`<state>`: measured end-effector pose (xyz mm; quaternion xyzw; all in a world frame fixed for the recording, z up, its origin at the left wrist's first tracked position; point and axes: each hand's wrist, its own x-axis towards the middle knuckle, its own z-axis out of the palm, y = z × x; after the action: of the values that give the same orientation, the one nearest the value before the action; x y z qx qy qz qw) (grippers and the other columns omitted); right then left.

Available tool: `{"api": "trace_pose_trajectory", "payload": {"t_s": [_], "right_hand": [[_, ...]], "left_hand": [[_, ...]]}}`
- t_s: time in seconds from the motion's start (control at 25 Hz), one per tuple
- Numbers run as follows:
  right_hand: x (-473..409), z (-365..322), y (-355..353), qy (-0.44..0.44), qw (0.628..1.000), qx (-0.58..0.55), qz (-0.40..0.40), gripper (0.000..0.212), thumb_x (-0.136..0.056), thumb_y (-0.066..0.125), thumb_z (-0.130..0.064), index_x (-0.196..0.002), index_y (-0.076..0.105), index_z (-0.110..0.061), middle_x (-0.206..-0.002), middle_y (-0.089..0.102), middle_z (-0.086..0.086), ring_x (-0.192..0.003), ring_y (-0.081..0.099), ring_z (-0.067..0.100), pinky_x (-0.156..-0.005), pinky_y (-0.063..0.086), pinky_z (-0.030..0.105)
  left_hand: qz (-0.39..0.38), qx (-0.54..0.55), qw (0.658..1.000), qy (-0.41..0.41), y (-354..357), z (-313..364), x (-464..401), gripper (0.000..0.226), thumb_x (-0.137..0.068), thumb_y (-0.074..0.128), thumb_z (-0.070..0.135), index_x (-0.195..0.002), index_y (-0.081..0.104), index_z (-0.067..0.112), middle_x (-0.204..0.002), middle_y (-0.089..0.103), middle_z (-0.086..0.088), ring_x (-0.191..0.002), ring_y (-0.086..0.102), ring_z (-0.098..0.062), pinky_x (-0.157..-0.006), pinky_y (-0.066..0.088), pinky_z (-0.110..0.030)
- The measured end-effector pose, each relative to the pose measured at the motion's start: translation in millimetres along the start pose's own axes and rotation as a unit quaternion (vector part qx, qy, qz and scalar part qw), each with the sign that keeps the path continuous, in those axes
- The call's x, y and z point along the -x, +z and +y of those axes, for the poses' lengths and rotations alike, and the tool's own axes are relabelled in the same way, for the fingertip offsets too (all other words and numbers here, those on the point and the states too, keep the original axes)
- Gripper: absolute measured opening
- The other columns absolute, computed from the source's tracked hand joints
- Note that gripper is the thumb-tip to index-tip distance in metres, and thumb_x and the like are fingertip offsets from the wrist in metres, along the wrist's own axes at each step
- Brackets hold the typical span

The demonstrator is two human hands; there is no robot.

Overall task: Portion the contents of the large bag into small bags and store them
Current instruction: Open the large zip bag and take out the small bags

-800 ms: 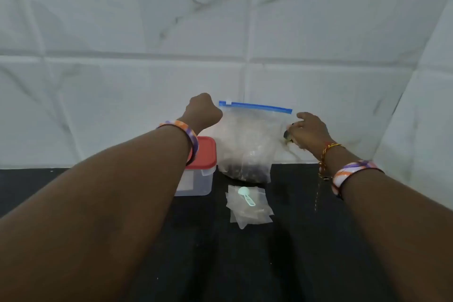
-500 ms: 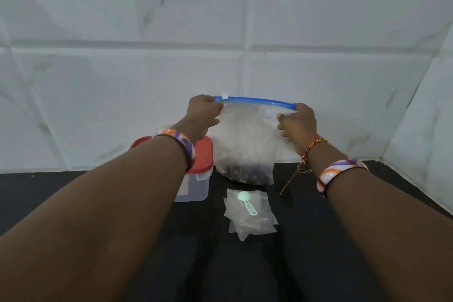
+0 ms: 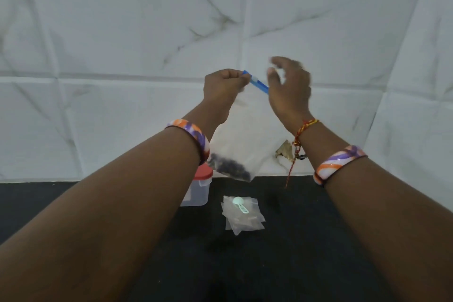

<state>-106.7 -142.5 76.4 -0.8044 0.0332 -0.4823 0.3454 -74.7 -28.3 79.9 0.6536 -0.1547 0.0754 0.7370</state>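
Two hands lift the large clear zip bag (image 3: 241,140), dark beans at its bottom, off the black counter (image 3: 306,240). Left hand (image 3: 224,88) pinches its blue seal; right hand (image 3: 289,86), at three o'clock, has let go, fingers spread, likely to open it. Beneath: small clear bags (image 3: 244,218), pale green scoop (image 3: 239,204), red-lidded tub (image 3: 198,187).

Left hand (image 3: 224,86) pinches the large bag (image 3: 241,144) aloft; right hand (image 3: 289,86), blurred, seemingly loose beside it.
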Motion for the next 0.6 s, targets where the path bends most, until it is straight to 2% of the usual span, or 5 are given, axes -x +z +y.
{"api": "trace_pose_trajectory", "payload": {"t_s": [0.16,0.24,0.36,0.48,0.6], "right_hand": [[11.8,-44.3,-20.3,0.0,0.991,-0.077,-0.111,0.02,-0.088,0.054,-0.015,-0.098,0.071,-0.017,-0.106,0.069,-0.001,-0.106,0.061,0.019,-0.1,0.041,0.047],[18.4,-51.9,-33.8,0.015,0.98,-0.118,-0.163,0.02,-0.09,0.055,-0.01,-0.104,0.069,-0.009,-0.111,0.068,0.005,-0.103,0.06,0.017,-0.098,0.045,0.035],[35.3,-63.2,-54.6,0.011,0.965,-0.156,-0.209,0.023,-0.09,0.053,-0.001,-0.109,0.066,0.001,-0.112,0.066,0.015,-0.095,0.057,0.014,-0.081,0.046,0.015],[43.4,-64.7,-63.2,0.004,0.974,-0.127,-0.186,0.021,-0.088,0.056,-0.002,-0.105,0.069,-0.001,-0.105,0.068,0.015,-0.094,0.061,0.018,-0.087,0.05,0.029],[48.7,-44.5,-72.9,0.028,0.985,-0.039,-0.164,0.015,-0.086,0.061,-0.012,-0.09,0.072,-0.021,-0.085,0.066,0.0,-0.087,0.058,0.019,-0.091,0.046,0.048]], "left_hand": [[-0.023,-0.038,0.999,-0.006,-7.0,36.1,39.8,0.02,-0.08,0.07,0.008,-0.065,0.058,0.015,-0.067,0.058,-0.001,-0.063,0.057,-0.01,-0.049,0.04,-0.017],[-0.034,-0.032,0.999,-0.021,-15.4,46.5,55.0,0.019,-0.081,0.069,0.006,-0.067,0.057,0.013,-0.068,0.057,-0.003,-0.062,0.057,-0.01,-0.054,0.041,-0.02],[-0.056,-0.003,0.998,-0.043,-25.4,55.5,76.6,0.017,-0.082,0.069,0.008,-0.07,0.058,0.014,-0.071,0.059,-0.002,-0.065,0.058,-0.011,-0.059,0.044,-0.022],[-0.05,0.023,0.997,-0.046,-26.9,56.0,92.0,0.018,-0.084,0.067,0.009,-0.069,0.059,0.014,-0.073,0.06,-0.001,-0.066,0.059,-0.01,-0.06,0.044,-0.021],[-0.013,0.089,0.993,-0.073,-38.7,53.0,97.8,0.017,-0.085,0.066,0.012,-0.07,0.059,0.017,-0.073,0.061,0.002,-0.066,0.06,-0.008,-0.063,0.043,-0.021]]}}
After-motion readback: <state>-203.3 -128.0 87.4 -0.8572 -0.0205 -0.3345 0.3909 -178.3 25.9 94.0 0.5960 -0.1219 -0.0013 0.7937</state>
